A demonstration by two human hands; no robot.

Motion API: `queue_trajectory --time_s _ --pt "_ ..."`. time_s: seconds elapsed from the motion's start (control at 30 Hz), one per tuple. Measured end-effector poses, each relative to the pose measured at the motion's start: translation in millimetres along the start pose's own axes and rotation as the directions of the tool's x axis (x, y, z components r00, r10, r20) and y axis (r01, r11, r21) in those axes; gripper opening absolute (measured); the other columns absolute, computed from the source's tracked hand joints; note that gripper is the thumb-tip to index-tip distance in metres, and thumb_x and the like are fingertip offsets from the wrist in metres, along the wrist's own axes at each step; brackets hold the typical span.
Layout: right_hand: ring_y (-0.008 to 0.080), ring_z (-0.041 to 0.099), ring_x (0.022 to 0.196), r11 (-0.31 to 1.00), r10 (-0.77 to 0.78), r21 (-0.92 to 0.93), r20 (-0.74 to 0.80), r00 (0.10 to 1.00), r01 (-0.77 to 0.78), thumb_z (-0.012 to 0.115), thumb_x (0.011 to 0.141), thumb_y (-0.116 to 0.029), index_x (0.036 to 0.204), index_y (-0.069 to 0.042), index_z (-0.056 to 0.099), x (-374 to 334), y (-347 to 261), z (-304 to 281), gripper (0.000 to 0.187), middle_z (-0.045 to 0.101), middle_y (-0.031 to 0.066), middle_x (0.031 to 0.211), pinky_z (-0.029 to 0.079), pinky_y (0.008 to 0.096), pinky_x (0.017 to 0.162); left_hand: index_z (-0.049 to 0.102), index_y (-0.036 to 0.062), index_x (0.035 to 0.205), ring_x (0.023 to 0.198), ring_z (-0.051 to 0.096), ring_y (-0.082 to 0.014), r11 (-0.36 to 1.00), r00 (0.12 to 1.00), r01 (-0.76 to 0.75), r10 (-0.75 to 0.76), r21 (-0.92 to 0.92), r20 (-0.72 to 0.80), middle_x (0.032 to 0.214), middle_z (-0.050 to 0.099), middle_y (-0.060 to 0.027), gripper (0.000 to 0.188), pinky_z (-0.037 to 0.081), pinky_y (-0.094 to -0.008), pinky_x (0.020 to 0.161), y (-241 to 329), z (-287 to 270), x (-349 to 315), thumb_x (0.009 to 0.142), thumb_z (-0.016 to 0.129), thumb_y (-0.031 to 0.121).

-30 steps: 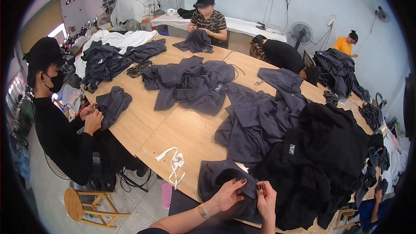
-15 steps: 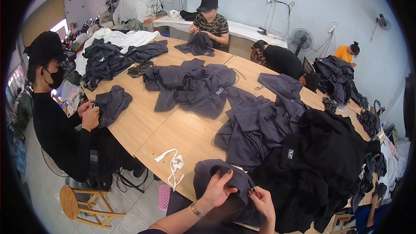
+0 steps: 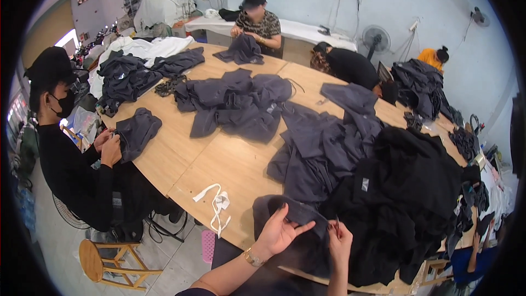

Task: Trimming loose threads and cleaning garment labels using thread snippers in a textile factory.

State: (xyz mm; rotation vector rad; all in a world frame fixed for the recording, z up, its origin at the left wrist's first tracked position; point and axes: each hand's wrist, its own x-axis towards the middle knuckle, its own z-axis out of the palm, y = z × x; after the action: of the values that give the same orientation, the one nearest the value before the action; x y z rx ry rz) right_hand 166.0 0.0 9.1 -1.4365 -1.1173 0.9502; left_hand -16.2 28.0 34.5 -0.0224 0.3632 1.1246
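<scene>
The left hand [image 3: 275,235] spreads thumb and forefinger apart against a soft, matte grey garment [image 3: 312,245] at the counter's [image 3: 189,178] near edge. The right hand's [image 3: 340,239] fingers pinch together beside its hem, on something too small to tell. Rumpled black cloth [image 3: 411,186] crowds rightward; bare wood opens left, beyond curled white tape [image 3: 221,203]. The left hand hides some folds.

"any clear way past the left hand [image 3: 278,234]'s fingers?"
"leftward beyond them, bare tabletop [image 3: 241,170], save that white tape [image 3: 221,201]."
"and right of the right hand [image 3: 340,241]'s fingers?"
"blocked, black cloth [image 3: 400,208] heaped high."
</scene>
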Motion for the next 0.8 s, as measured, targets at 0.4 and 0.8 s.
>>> queue_trajectory --time_s 0.4,0.8 --pt "0.0045 0.046 0.063 0.979 -0.07 0.183 -0.097 0.993 0.087 0.052 0.088 -0.001 0.09 0.001 0.055 -4.4 -28.2 34.0 0.004 0.052 0.0006 0.075 0.038 0.0174 0.058 0.058 0.0046 0.097 0.102 0.055 -0.0177 0.993 0.995 -0.094 0.096 0.069 -0.026 0.103 0.061 -0.0057 0.011 0.04 -0.0434 0.099 -7.0 2.6 6.3 0.089 0.054 0.013" --pt "0.004 0.054 0.068 0.92 -0.389 -0.076 -0.066 0.919 0.384 0.061 0.08 0.002 0.095 0.0 0.061 3.2 -33.5 59.5 0.015 0.062 0.0037 0.078 0.043 0.0186 0.059 0.053 0.0079 0.112 0.101 0.055 -0.0151 0.931 0.973 -0.232 0.225 0.283 0.059 0.108 0.059 -0.0047 0.022 0.045 -0.0347 0.09 -24.4 -3.9 -1.8 0.094 0.047 0.018"
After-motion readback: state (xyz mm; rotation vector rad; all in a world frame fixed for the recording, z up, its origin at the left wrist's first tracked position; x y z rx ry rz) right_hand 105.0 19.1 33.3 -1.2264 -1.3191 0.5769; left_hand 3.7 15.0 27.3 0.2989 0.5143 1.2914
